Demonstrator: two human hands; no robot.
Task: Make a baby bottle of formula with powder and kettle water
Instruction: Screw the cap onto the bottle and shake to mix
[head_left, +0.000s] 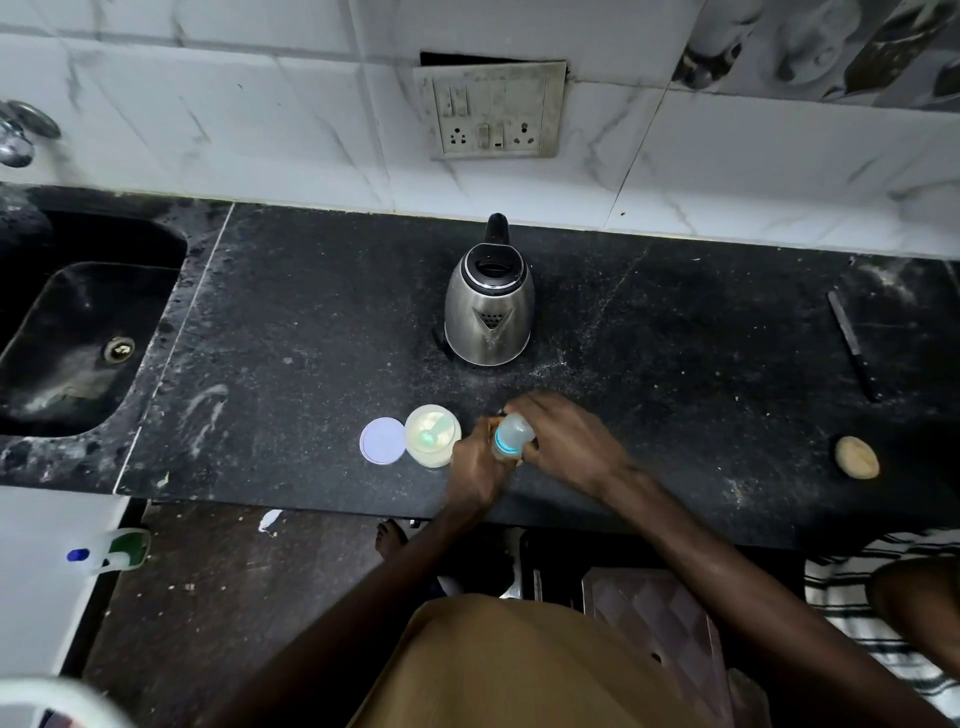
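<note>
Both hands close on a small clear plastic baby bottle with a turquoise collar (511, 437), in front of the steel electric kettle (489, 306) and nearer the counter's front edge. The left hand (475, 467) wraps curled fingers round the bottle's lower body, and the right hand (566, 441) curls its fingers and thumb over the clear domed cap. Whether the bottle's base touches the worktop cannot be told.

Just left of the bottle, still in front of the kettle, stands an open, round, clear tub of pale formula powder (432, 435) with a pale green scoop lying inside. It almost touches the left hand's knuckles. The tub's flat lilac lid (383, 439) lies beside it, on the side away from the hands.

The kettle, lid open and spout facing the person, sits on the black speckled stone worktop (291, 322), with bare counter between it and the bottle. Far left of the kettle is a black sink (78, 322). Above it is a grimy wall socket panel (493, 111), and well to its right lie a dark knife (852, 343) and a tan rounded lump (857, 457)
</note>
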